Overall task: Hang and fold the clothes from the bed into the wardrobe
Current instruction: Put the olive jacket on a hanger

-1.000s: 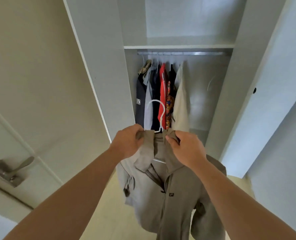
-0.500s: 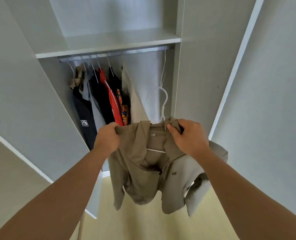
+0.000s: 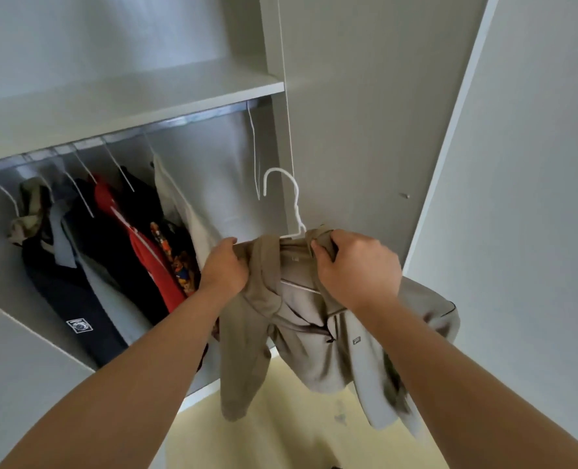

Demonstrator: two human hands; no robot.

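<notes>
A khaki jacket [image 3: 301, 319] hangs on a white wire hanger [image 3: 289, 198] in front of the open wardrobe. My left hand [image 3: 225, 267] grips the jacket's left shoulder. My right hand [image 3: 355, 265] pinches the collar on the right. The hanger's hook stands upright below the metal rail [image 3: 193, 118], to the right of the hung clothes. The jacket's sleeves dangle below my forearms.
Several garments hang on the rail's left part: a dark jacket [image 3: 77, 292], a red top [image 3: 145, 252], a beige shirt [image 3: 179, 211]. An empty white hanger [image 3: 254, 154] hangs at the rail's right end. A shelf [image 3: 128, 103] sits above; the wardrobe door [image 3: 518, 164] stands right.
The view has swung left and closer to the wardrobe. Both hands have carried the jacket on its hanger up nearer the rail's right end.
</notes>
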